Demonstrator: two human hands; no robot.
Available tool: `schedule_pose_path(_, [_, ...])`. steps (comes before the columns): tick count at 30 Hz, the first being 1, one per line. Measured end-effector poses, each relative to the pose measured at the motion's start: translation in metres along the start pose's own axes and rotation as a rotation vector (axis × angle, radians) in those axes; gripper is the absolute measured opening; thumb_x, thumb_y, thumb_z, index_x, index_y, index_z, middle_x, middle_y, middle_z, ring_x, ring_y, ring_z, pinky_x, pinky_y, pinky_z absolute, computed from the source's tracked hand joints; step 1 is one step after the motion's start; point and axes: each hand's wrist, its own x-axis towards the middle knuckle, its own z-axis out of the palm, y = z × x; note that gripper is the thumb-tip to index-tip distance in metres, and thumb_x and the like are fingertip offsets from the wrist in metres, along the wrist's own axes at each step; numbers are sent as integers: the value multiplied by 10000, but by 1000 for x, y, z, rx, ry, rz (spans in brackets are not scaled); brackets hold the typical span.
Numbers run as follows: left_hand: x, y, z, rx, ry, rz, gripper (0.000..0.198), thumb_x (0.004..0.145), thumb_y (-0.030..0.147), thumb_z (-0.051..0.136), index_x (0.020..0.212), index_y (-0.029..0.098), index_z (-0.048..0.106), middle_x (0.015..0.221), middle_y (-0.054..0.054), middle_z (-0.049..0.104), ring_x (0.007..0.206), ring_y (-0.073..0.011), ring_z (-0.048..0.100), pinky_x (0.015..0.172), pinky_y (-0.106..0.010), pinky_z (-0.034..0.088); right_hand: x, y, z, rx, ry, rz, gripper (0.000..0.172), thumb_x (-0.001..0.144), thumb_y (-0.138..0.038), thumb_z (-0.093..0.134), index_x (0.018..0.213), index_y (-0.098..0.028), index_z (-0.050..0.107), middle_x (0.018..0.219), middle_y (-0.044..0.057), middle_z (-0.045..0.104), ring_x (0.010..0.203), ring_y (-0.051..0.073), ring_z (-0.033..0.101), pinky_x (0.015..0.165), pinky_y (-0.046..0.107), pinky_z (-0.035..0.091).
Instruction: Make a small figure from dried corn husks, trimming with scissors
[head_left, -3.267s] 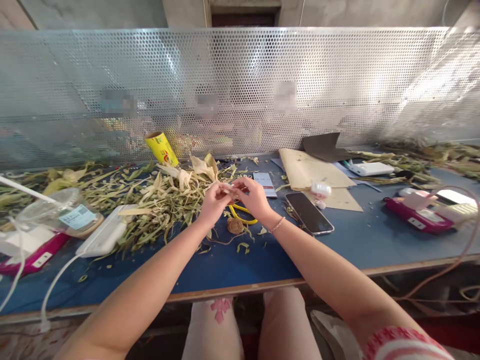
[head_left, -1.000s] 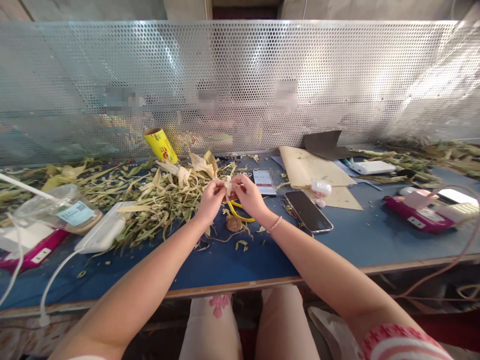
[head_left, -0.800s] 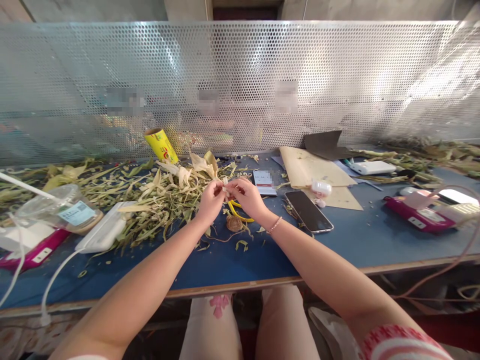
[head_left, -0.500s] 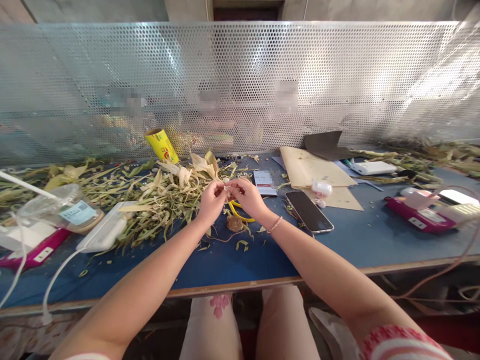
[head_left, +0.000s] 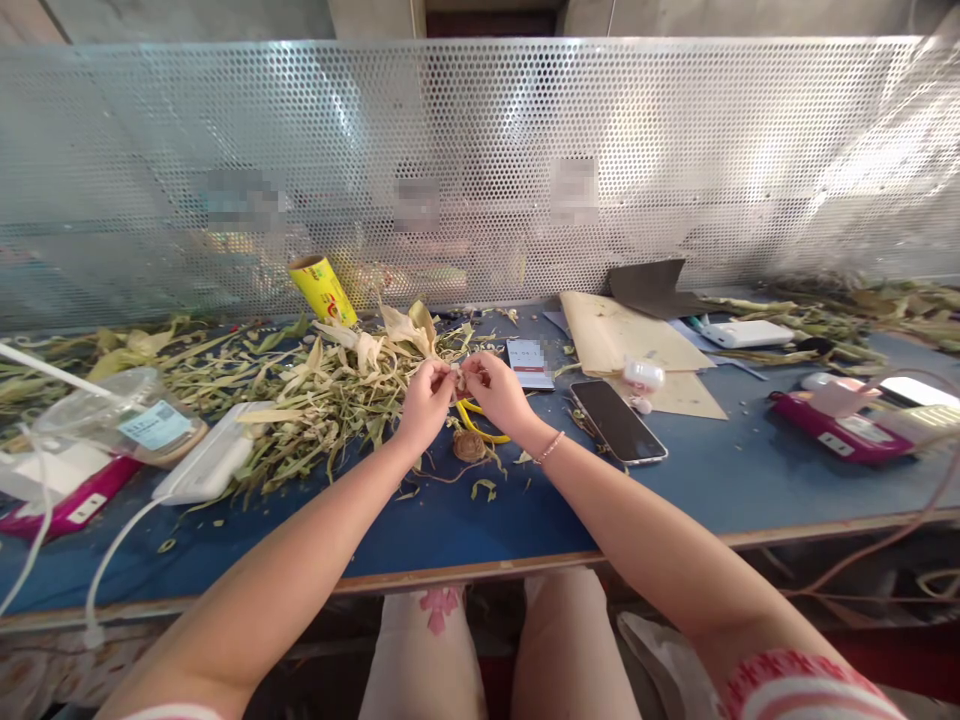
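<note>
My left hand (head_left: 422, 401) and my right hand (head_left: 496, 391) meet above the blue table (head_left: 465, 520), fingertips pinched together on a small pale strip of dried husk (head_left: 459, 379). Right behind and to the left lies a heap of dried husks and green leaf strips (head_left: 330, 390). Below the hands sit a small brown coiled husk piece (head_left: 469, 446) and yellow-handled scissors (head_left: 480, 428), partly hidden by my right hand.
A black phone (head_left: 618, 423), brown paper sheets (head_left: 626, 342), a yellow roll (head_left: 322, 291) and a white power bank (head_left: 742, 333) lie around. Pink devices (head_left: 840, 430) sit right, a plastic bag (head_left: 120, 420) and white cable left. A perforated metal screen (head_left: 480, 170) closes the back.
Both hands stayed pinched on the husk strip, fingers working it slightly; they drew a little closer together. Nothing else on the table moved.
</note>
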Motion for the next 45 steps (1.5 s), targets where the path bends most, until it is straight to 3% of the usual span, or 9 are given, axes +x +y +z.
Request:
schedule_pose_path(5, [1, -7, 2, -184, -24, -75, 199, 731, 354, 562, 748, 180, 466, 663, 21, 527, 607, -99, 528, 596, -238, 445, 0, 1, -1, 23, 18, 20, 166, 708, -147, 428, 809, -199, 549, 725, -1, 527, 622, 119, 504, 636, 272, 465])
schedule_pose_path(13, [-1, 1, 5, -380, -23, -164, 220, 703, 363, 596, 737, 179, 481, 660, 28, 548, 619, -104, 553, 636, -263, 480, -1, -1, -5, -32, 28, -13, 226, 727, -112, 411, 808, -183, 610, 826, 34, 526, 678, 126, 517, 693, 285, 458])
schedule_pose_path(23, [0, 3, 5, -365, 19, -200, 146, 710, 253, 571, 795, 193, 469, 625, 29, 601, 633, -141, 611, 676, -326, 507, 0, -3, -5, -36, 7, -57, 236, 754, -114, 413, 814, -185, 629, 822, 43, 542, 730, 138, 522, 714, 286, 451])
schedule_pose_path(35, [1, -1, 3, -342, -16, -165, 210, 691, 308, 607, 801, 173, 490, 695, 6, 624, 631, -136, 613, 671, -326, 517, 4, 4, -4, 70, -58, -8, 213, 710, -125, 416, 788, -197, 600, 838, 27, 498, 821, 147, 504, 764, 295, 452])
schedule_pose_path(45, [2, -1, 3, -321, -3, -139, 172, 718, 316, 585, 726, 178, 484, 664, 18, 572, 609, -116, 576, 653, -300, 508, 3, 0, -2, 286, -25, 112, 158, 679, -176, 489, 829, -213, 457, 785, -22, 492, 654, 95, 494, 649, 267, 456])
